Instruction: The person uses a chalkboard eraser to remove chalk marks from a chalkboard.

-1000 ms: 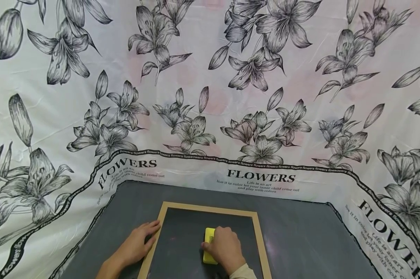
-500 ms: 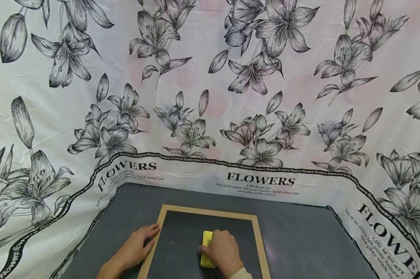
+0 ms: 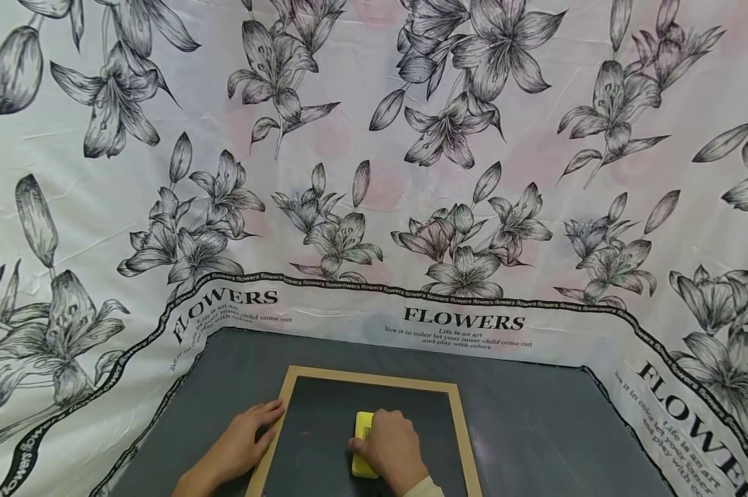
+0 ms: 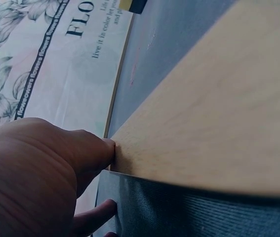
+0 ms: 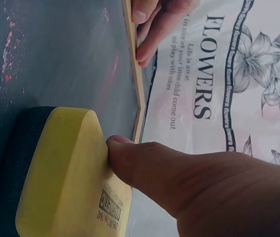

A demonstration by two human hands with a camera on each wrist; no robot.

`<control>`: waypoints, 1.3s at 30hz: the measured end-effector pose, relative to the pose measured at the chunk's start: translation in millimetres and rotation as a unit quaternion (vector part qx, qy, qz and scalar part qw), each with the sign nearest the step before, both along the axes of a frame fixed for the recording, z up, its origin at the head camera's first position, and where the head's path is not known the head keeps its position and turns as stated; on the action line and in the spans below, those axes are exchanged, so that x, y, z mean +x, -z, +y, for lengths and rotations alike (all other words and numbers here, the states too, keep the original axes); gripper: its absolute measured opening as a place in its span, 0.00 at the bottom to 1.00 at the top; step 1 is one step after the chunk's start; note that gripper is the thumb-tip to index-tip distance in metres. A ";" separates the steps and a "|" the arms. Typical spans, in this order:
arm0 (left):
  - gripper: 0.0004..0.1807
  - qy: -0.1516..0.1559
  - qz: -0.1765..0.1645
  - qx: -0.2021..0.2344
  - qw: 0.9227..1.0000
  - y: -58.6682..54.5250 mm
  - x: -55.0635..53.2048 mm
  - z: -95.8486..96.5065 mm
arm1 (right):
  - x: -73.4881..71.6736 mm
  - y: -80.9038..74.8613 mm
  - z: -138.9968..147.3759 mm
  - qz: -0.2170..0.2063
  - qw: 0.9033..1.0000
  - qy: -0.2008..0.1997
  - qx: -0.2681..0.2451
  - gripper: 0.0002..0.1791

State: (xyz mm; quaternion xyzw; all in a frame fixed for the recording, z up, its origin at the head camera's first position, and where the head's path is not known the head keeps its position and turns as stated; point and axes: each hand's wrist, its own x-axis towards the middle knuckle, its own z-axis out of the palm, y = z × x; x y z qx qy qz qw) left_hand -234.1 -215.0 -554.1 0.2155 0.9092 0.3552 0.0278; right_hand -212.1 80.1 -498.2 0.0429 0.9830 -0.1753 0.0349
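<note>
The right grip [image 3: 394, 445] is closed round a yellow eraser [image 3: 362, 445], thumb along its near side and fingers over the far one, probably so its dark pad sits flat on the blackboard [image 3: 324, 407]. The eraser rests near the middle of what shows of the board, with pinkish specks [image 5: 7, 74] beside it. The left grip [image 3: 250, 435] clasps nothing: relaxed fingers lie against the left side of the wooden frame [image 3: 374, 377], seemingly to keep it from sliding on the dark surface [image 3: 529, 421]. Beyond hangs flowered cloth [image 3: 355, 310].
</note>
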 end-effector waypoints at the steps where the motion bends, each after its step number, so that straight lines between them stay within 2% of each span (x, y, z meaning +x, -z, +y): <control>1: 0.26 -0.001 -0.001 0.000 1.000 0.0 0.0 0.0 | -0.3 0.2 -0.8 0.000 1.000 -0.001 0.000 0.31; 11: 0.26 -0.005 0.002 0.000 1.000 1.9 0.2 -0.3 | -0.5 -1.7 -9.1 -0.002 1.000 -0.006 0.001 0.32; 19: 0.26 -0.021 0.000 -0.001 1.000 1.6 1.5 1.1 | -1.4 0.3 -11.8 -0.001 1.000 -0.011 -0.005 0.32; 31: 0.26 -0.020 0.010 0.000 1.000 2.5 3.1 0.9 | -3.7 2.1 -18.1 -0.010 1.000 -0.015 -0.008 0.33; 39: 0.26 -0.021 -0.002 0.002 1.000 -0.2 1.8 2.4 | -4.7 3.7 -22.8 -0.010 0.999 -0.034 -0.020 0.33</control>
